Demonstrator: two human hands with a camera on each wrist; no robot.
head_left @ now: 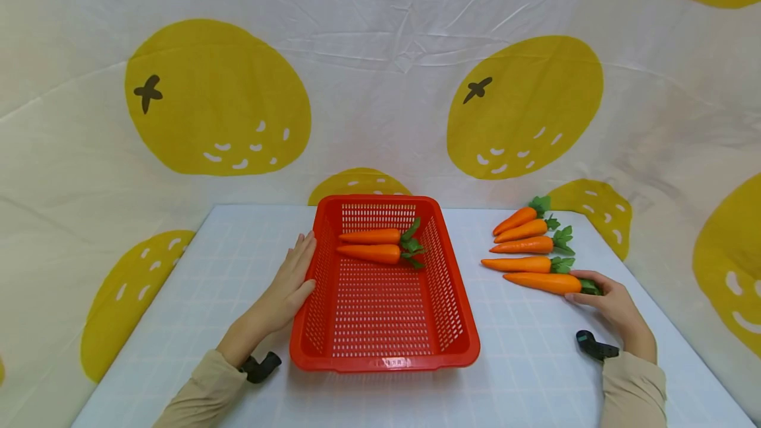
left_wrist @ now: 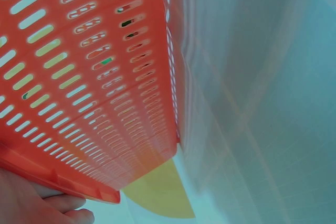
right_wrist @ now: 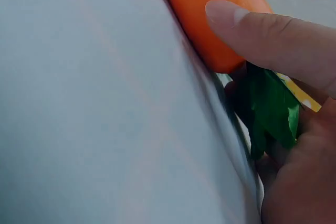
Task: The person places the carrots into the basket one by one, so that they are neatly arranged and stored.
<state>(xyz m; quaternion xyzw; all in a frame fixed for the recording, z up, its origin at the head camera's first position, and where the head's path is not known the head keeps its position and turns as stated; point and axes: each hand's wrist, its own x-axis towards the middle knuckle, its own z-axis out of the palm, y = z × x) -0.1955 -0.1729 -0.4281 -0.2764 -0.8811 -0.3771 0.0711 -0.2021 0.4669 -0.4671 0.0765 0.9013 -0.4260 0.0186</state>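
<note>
A red perforated plastic basket [head_left: 380, 362] stands in the middle of the table, with two orange carrots [head_left: 371, 253] lying side by side at its far end. My left hand [head_left: 289, 286] rests along the basket's left rim, its fingers extended; the left wrist view shows the fingertips under the rim's edge. On the right, my right hand [head_left: 618, 306] pinches the nearest carrot [head_left: 541, 282] at its leafy end. In the right wrist view the thumb [right_wrist: 231, 17] presses on the orange body, while the green leaves [right_wrist: 273, 108] lie under the palm.
Several more carrots [head_left: 523, 246] lie in a column beyond the gripped one, tips pointing left. A pale checked cloth covers the table [head_left: 250, 249]. Behind it hangs a white curtain [head_left: 380, 117] with large yellow fruit prints. Black devices [head_left: 594, 347] sit at both wrists.
</note>
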